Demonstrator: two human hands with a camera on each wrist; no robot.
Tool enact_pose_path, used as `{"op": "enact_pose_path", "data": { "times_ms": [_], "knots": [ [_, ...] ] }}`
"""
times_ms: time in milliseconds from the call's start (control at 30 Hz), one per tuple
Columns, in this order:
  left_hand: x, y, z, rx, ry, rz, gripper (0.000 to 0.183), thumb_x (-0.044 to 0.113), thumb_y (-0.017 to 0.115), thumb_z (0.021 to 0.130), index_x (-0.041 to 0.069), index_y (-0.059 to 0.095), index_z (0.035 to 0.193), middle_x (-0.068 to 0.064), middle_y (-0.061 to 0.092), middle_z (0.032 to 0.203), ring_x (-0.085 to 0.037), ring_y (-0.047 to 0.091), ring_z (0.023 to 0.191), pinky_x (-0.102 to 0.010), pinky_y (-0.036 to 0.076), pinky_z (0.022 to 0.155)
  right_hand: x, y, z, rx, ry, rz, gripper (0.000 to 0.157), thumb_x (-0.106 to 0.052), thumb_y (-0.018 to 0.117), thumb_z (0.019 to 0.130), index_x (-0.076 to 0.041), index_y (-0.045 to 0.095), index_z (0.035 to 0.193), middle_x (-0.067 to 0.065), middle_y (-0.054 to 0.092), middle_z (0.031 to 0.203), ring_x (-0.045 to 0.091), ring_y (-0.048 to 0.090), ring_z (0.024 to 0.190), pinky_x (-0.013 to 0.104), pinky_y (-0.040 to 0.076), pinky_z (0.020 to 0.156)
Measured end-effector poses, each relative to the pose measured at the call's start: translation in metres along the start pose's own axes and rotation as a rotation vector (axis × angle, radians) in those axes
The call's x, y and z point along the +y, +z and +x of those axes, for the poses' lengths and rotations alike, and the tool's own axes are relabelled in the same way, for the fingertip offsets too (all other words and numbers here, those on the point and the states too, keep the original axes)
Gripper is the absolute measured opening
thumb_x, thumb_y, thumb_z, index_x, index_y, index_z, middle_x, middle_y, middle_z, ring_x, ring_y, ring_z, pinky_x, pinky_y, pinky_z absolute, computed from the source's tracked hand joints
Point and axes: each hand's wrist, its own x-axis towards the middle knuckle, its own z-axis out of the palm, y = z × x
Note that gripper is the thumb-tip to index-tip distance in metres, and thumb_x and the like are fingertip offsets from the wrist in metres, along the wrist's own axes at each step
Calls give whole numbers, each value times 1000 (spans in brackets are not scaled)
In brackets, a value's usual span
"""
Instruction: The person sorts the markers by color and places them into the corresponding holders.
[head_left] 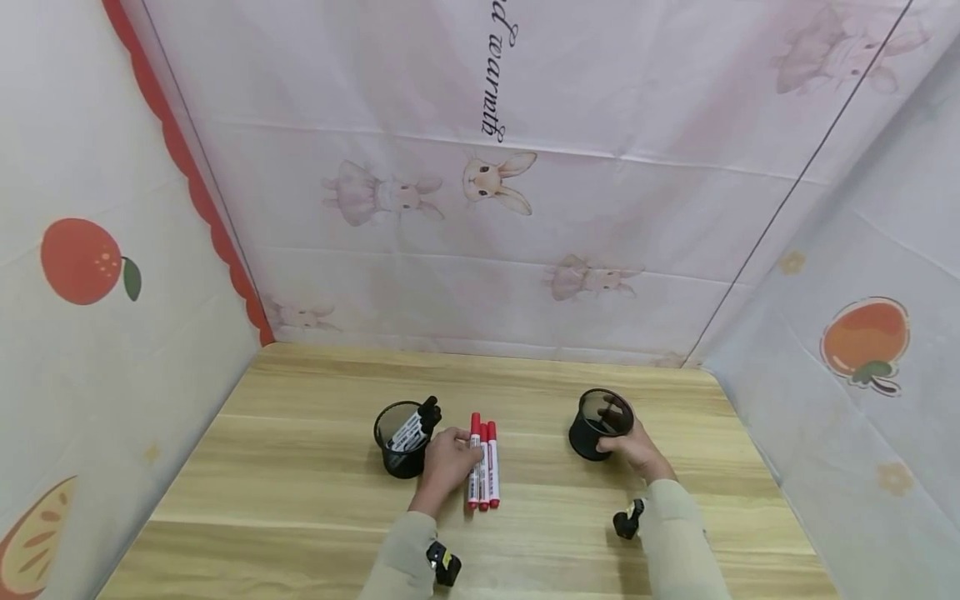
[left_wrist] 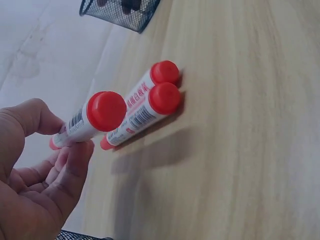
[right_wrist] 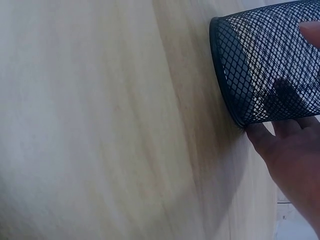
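Taking the pair of red markers (head_left: 493,475) as our landmark, we see the left grip (head_left: 448,462) just to its left, thumb and fingers pinching a third red marker (left_wrist: 85,123), which the left wrist view shows raised off the surface (head_left: 540,533) and apart from the pair. We judge that pinch to be the weak spot: the barrel looks smooth and round, held near the fingertips, so it could swivel or slip and drop onto the pair. The pair lies side by side, with nothing that we can see to check a roll, so a knock from the held marker could set either barrel rolling. Farther left of the pair, black markers (head_left: 429,414) jut past the rim of a mesh cup (head_left: 401,467) near the left grip; a careless brush might tip it. Well to the pair's right, the right grip (head_left: 639,450) is wrapped round a second mesh cup (head_left: 587,439); we cannot tell whether its base sits flat, and an uneven pull could tilt it.
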Motion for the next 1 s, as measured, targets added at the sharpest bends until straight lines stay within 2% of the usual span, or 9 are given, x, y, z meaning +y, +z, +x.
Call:
{"op": "enact_pose_path", "data": {
  "times_ms": [200, 333, 567, 667, 833, 1000],
  "knots": [
    [4, 3, 0, 46, 65, -61, 33, 10, 74, 70, 4, 62, 99, -2, 61, 80, -14, 58, 73, -28, 50, 61, 1, -1, 0, 3, 1, -36, 93, 15, 69, 61, -2, 27, 142, 33, 37, 134, 43, 33, 126, 50, 23, 102],
    [7, 4, 1, 71, 59, -87, 34, 8, 74, 70, 3, 62, 102, -1, 59, 78, -14, 56, 70, -28, 49, 60, 2, -1, 0, 11, 10, -63, 93, 12, 70, 61, -2, 26, 142, 32, 38, 134, 41, 35, 124, 49, 24, 102],
    [14, 7, 3, 83, 8, -122, 47, 9, 70, 70, 5, 59, 115, -1, 57, 76, -14, 54, 61, -28, 46, 48, -10, 3, -4, -6, 18, -26, 93, 17, 68, 62, 1, 24, 142, 36, 34, 134, 46, 30, 126, 54, 19, 103],
    [16, 9, 2, 80, 9, -148, 50, 10, 70, 71, 7, 57, 119, -1, 57, 79, -14, 54, 64, -28, 46, 48, -2, 0, -1, -6, 14, -29, 94, 16, 69, 62, -1, 24, 142, 33, 34, 136, 44, 30, 127, 50, 22, 103],
    [19, 14, 1, 86, 47, -226, 45, 7, 70, 72, 6, 57, 115, -3, 57, 81, -15, 55, 67, -28, 48, 52, 1, -2, -3, -4, 20, -70, 94, 11, 72, 63, -3, 24, 143, 31, 35, 137, 43, 31, 127, 44, 29, 100],
    [26, 18, 1, 133, 100, -262, 37, 6, 69, 71, 5, 57, 106, -3, 59, 81, -15, 56, 67, -27, 48, 55, -1, 1, -3, 1, 3, -77, 93, 10, 72, 63, -5, 26, 142, 32, 37, 135, 43, 32, 126, 50, 24, 102]
  ]
}}
